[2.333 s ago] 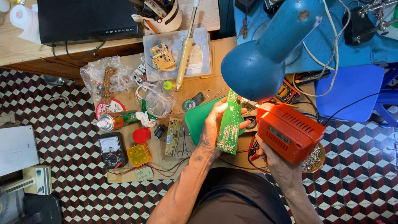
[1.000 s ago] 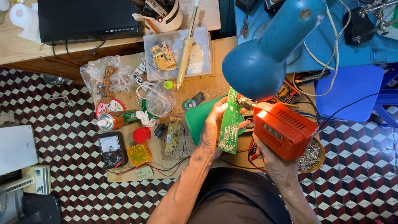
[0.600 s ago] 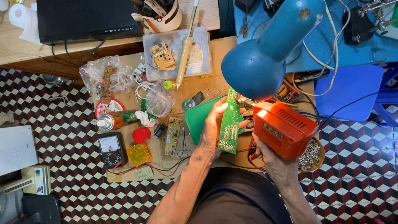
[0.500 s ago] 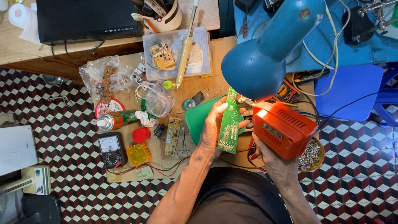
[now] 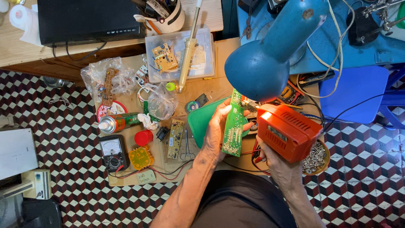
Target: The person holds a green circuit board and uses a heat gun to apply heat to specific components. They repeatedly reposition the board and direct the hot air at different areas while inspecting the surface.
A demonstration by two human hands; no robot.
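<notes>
A long, narrow green circuit board (image 5: pixel 233 124) is clasped in the left hand (image 5: pixel 216 131), the fingers wrapped round its left edge and the thumb pressed near its middle. The board is held nearly upright on its long axis above the wooden work board (image 5: pixel 213 86), its solder side pale with rows of small silvery joints at the lower end. Its upper end is tucked just under the shade of a blue desk lamp (image 5: pixel 263 67). A boxy orange soldering gun (image 5: pixel 289 131) with a slotted casing is gripped from below by the right hand (image 5: pixel 276 162), its front end brought just beside the board's right edge. A green tray (image 5: pixel 200 120) lies behind the left hand. Further left, a smaller circuit board (image 5: pixel 176 138), a red cap (image 5: pixel 144 137), a spray can (image 5: pixel 118 123) and an analogue multimeter (image 5: pixel 112 152) are laid out. A bowl of screws (image 5: pixel 316 158) sits just beside the orange tool.
</notes>
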